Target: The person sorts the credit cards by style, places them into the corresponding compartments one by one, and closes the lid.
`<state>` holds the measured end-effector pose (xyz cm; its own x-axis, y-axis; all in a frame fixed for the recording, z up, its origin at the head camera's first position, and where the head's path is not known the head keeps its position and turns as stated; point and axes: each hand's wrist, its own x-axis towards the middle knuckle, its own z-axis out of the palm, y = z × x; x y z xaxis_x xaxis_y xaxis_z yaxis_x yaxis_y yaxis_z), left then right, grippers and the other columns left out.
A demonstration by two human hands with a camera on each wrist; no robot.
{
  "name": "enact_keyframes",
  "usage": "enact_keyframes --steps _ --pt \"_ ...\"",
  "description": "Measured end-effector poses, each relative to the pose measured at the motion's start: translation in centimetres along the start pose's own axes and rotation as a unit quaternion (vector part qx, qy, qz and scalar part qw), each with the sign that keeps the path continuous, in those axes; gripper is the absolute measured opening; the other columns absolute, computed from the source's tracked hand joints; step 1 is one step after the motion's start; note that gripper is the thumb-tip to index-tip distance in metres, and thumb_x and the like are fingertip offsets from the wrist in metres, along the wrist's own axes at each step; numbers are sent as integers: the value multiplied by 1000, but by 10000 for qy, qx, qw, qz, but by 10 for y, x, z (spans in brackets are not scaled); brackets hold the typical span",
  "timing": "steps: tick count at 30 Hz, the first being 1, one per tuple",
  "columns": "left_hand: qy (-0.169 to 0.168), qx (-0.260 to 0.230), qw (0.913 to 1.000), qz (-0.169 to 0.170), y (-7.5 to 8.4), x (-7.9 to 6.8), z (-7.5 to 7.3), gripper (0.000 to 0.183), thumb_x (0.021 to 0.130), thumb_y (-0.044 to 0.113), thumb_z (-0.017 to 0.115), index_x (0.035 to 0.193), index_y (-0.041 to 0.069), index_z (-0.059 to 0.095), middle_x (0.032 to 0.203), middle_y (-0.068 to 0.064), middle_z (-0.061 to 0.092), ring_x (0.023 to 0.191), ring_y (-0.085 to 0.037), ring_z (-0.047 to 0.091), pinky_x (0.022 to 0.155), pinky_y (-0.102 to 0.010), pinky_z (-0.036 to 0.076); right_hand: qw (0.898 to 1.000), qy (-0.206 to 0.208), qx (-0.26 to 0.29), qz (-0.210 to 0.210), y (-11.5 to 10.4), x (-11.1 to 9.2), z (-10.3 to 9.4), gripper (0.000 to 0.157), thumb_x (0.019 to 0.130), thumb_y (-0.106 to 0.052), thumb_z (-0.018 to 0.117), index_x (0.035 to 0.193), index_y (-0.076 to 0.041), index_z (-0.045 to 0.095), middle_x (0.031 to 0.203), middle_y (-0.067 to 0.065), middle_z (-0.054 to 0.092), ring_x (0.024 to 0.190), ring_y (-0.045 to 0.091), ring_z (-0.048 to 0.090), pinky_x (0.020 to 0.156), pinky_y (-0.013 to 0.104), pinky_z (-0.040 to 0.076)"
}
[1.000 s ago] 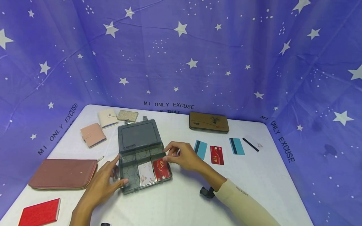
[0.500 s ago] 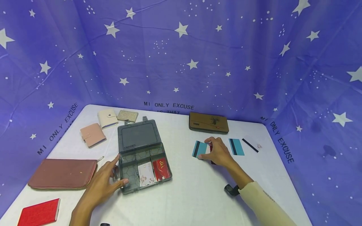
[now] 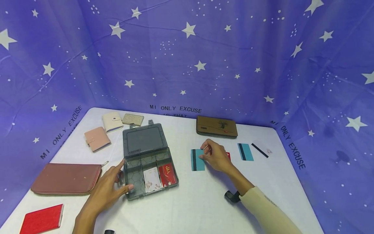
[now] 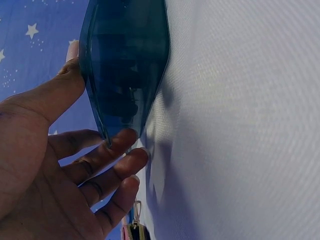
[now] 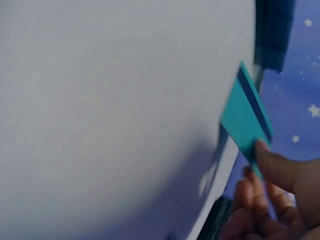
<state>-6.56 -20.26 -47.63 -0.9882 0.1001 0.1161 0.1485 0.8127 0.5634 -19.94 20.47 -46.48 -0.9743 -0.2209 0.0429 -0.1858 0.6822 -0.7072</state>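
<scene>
My right hand (image 3: 214, 155) pinches a light-blue card (image 3: 197, 160) with a black stripe between thumb and fingers. In the right wrist view, the card (image 5: 245, 115) is tilted above the white table. A grey see-through plastic storage box (image 3: 135, 180) lies with its lid (image 3: 144, 139) folded back. Its front compartments hold a white card (image 3: 152, 179) and a red VIP card (image 3: 168, 174); the front-left one shows only its floor. My left hand (image 3: 106, 188) holds the box's left side, thumb at the near rim and index finger near the hinge.
A red card (image 3: 228, 156) lies partly behind my right hand. Farther right are another blue card (image 3: 245, 152) and a clear card (image 3: 260, 149). A brown wallet (image 3: 217, 126) lies behind. Left are a maroon wallet (image 3: 67, 178), pink (image 3: 97, 139) and cream (image 3: 112, 122) card holders, and a red booklet (image 3: 42, 219).
My right hand has gone from the red VIP card in the box to the blue card on the right, then drawn that card leftward. The left hand has stayed on the box.
</scene>
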Motion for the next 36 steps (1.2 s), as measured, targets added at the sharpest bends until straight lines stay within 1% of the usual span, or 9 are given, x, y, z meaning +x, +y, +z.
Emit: enact_keyframes --steps 3,8,11,15,20,25,28,32,36 --pt "7 1 10000 17 0 0 0 97 80 49 80 157 15 33 103 -4 58 84 -14 51 73 -36 43 9982 180 493 -286 -17 2 5 20 85 -12 79 99 -16 64 82 2 63 71 17 54 61 23 44" --pt "12 18 10000 4 0 0 0 97 80 49 80 157 16 32 104 -4 58 84 -14 51 73 -37 43 9894 419 1230 -654 -53 3 15 13 88 -14 77 97 -17 67 81 1 65 67 17 55 56 22 44" --pt "-6 -9 10000 -11 -1 0 0 96 80 49 80 157 16 32 107 -5 59 85 -14 52 73 -37 43 9830 338 1607 -819 -74 3 24 11 88 -16 76 95 -17 68 80 2 66 65 17 56 55 22 46" --pt "-42 -46 10000 -52 0 -1 0 96 80 50 79 157 16 32 111 -6 59 86 -14 52 74 -37 44 9769 -34 1902 -972 -100 2 41 10 88 -18 76 94 -14 69 79 6 69 63 18 56 54 21 45" --pt "-67 -73 9999 -97 1 0 0 96 80 48 80 157 16 32 113 -7 59 87 -15 53 73 -37 44 9768 -487 1743 -1146 -123 0 71 7 89 -20 75 93 -17 71 79 -2 70 62 16 57 56 22 47" --pt "-80 -70 9999 -108 1 0 -1 96 80 48 80 157 16 32 113 -7 60 87 -15 53 73 -36 44 9758 -858 1511 -1325 -136 0 104 6 91 -23 74 93 -20 69 80 -9 69 64 13 62 59 24 52" --pt "-82 -61 9999 -109 1 0 -1 96 80 50 79 157 15 32 112 -7 59 86 -14 53 73 -36 44 9776 -1040 1191 -1386 -142 0 118 6 91 -26 74 93 -22 70 78 -11 69 63 9 62 59 22 51" --pt "-112 -62 9998 -127 1 0 0 96 80 51 78 157 15 32 111 -7 59 86 -15 53 73 -36 44 9801 -1137 747 -1448 -144 -1 126 7 90 -30 75 94 -24 71 76 -15 69 59 2 58 55 20 48" --pt "-148 -69 9997 -178 2 0 -1 96 81 51 78 157 16 31 112 -7 59 87 -15 53 73 -36 44 9786 -1140 881 -1470 -137 -1 120 11 90 -28 75 98 -21 72 76 -12 69 56 4 58 52 22 48"
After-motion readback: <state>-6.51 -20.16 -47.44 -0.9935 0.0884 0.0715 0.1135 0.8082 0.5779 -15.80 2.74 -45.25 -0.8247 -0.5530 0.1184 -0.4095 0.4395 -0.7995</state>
